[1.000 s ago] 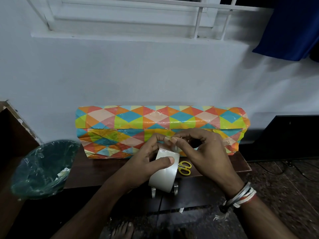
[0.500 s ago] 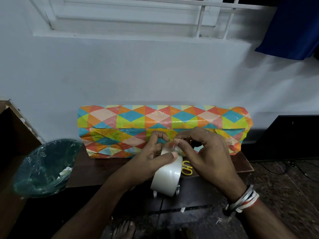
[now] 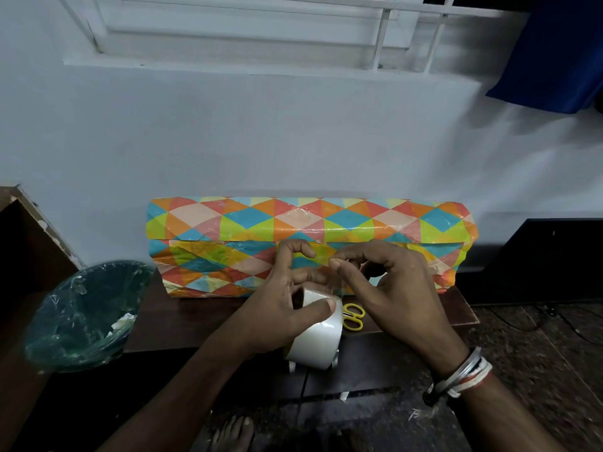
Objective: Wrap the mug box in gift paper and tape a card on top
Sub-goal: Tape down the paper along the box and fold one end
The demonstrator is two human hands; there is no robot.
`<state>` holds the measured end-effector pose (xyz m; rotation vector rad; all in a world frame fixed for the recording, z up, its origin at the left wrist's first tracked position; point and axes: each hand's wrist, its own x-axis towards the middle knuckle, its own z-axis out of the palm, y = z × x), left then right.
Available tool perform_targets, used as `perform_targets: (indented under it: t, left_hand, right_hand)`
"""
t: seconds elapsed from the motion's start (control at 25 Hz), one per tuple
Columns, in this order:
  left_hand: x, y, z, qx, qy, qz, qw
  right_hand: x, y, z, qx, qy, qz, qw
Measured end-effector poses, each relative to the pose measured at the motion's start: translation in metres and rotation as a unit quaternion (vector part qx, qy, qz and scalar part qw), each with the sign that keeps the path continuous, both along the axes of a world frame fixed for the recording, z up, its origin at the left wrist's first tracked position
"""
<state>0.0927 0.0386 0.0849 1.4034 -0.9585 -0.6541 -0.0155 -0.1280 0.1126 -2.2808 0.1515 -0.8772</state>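
Observation:
A long box wrapped in gift paper (image 3: 228,230) with orange, blue, green and pink triangles stands against the wall on a low dark wooden table (image 3: 195,318). In front of it my left hand (image 3: 277,308) grips a roll of clear tape (image 3: 319,340), thumb over its outer face. My right hand (image 3: 391,295) pinches the loose end of the tape just above the roll, thumb and forefinger together. Yellow-handled scissors (image 3: 354,318) lie on the table between my hands, partly hidden by the roll. No card is visible.
A round bin lined with green plastic (image 3: 85,314) stands at the left of the table with scraps inside. A dark cabinet (image 3: 548,256) sits at the right, a brown wooden panel (image 3: 29,230) at the far left. My bare foot (image 3: 231,435) shows below.
My right thumb and forefinger have lifted a little from the roll, drawing the tape end up. My left hand has kept hold of the roll, which sits slightly lower.

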Motion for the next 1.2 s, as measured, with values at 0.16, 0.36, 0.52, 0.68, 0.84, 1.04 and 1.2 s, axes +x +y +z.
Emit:
perform_targets:
  t: [0.16, 0.36, 0.52, 0.68, 0.84, 1.04, 1.2]
  left_hand:
    - [0.001, -0.001, 0.002, -0.018, 0.036, -0.006, 0.999]
    - [0.003, -0.002, 0.002, -0.010, 0.104, -0.025, 0.994]
    - [0.005, -0.001, 0.003, -0.011, 0.129, -0.048, 0.990]
    - [0.003, 0.001, 0.006, -0.025, 0.088, -0.036, 0.995]
    - [0.000, 0.000, 0.009, -0.046, 0.080, 0.001, 0.996]
    - [-0.001, 0.001, 0.010, -0.029, 0.115, 0.010, 0.993]
    - [-0.001, 0.001, 0.008, -0.024, 0.138, 0.010, 0.990]
  right_hand:
    - [-0.002, 0.002, 0.004, -0.019, -0.013, -0.008, 1.000]
    - [-0.004, 0.008, 0.004, -0.080, -0.019, -0.023, 0.996]
    - [-0.004, 0.011, 0.004, -0.058, -0.030, -0.027, 0.997]
    - [-0.001, 0.010, 0.004, -0.015, -0.019, -0.023, 0.999]
    - [0.002, 0.002, -0.001, 0.026, 0.020, -0.006, 0.999]
    - [0.004, -0.002, -0.006, 0.046, 0.064, -0.018, 0.997]
    - [0.004, 0.001, -0.006, 0.053, 0.085, -0.030, 0.995]
